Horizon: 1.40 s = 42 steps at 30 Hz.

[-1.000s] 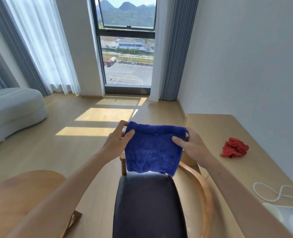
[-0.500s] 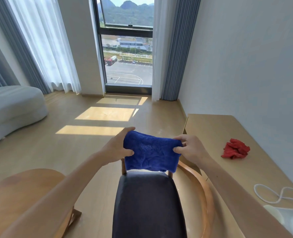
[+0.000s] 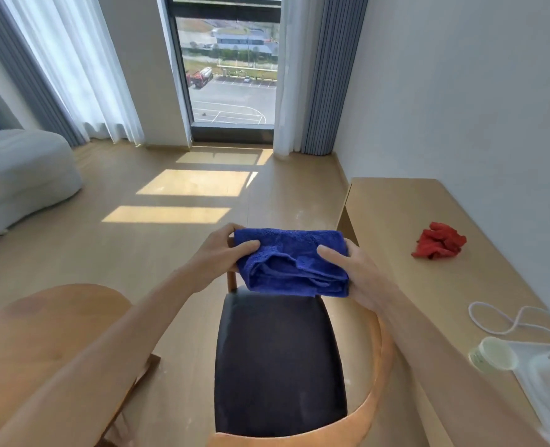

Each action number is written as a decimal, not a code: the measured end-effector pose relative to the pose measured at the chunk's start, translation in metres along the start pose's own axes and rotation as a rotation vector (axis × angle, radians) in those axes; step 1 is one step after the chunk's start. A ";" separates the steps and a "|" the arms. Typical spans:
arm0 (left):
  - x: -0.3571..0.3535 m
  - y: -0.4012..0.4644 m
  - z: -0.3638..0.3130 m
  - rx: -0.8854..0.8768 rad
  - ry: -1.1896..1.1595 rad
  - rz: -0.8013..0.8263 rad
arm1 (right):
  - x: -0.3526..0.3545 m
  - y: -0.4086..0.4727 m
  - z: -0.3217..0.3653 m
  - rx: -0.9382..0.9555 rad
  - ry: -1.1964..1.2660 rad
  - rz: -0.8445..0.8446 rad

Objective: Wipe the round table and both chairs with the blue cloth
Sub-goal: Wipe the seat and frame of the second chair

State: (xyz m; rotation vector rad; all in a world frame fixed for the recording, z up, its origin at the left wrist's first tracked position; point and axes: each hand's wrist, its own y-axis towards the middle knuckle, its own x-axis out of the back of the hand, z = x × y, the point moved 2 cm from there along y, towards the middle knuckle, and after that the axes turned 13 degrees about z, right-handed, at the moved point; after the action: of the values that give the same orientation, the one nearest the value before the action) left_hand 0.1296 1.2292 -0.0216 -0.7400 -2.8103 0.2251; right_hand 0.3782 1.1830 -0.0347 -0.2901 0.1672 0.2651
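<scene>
Head view, frame centre: I see left hand and right hand pinching closed on the folded blue cloth.

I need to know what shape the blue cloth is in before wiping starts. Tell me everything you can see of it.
The blue cloth is a deep royal blue, fluffy terry-like fabric, folded over into a thick rectangular bundle with loose layered folds showing along its near edge. It is held in the air above the far end of the chair's dark seat, roughly level. The left hand grips its left end, thumb on top; the right hand grips its right end. No stains are visible.
</scene>
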 end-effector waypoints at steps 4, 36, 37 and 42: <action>-0.014 -0.003 0.039 0.089 -0.011 0.110 | 0.013 -0.010 -0.035 -0.066 -0.150 -0.077; -0.081 -0.085 0.349 0.195 1.073 0.530 | -0.165 -0.115 -0.376 -0.304 -1.083 -0.208; -0.094 -0.081 0.348 0.344 1.008 0.514 | -0.163 -0.114 -0.377 -0.313 -1.028 -0.228; -0.149 -0.085 0.358 0.383 1.081 0.661 | -0.135 -0.118 -0.380 -0.448 -0.382 -0.534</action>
State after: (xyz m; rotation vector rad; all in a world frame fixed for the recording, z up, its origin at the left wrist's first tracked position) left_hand 0.1248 1.0489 -0.3753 -1.1894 -1.4139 0.3233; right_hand 0.2357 0.9271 -0.3365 -0.7051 -0.3527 -0.1805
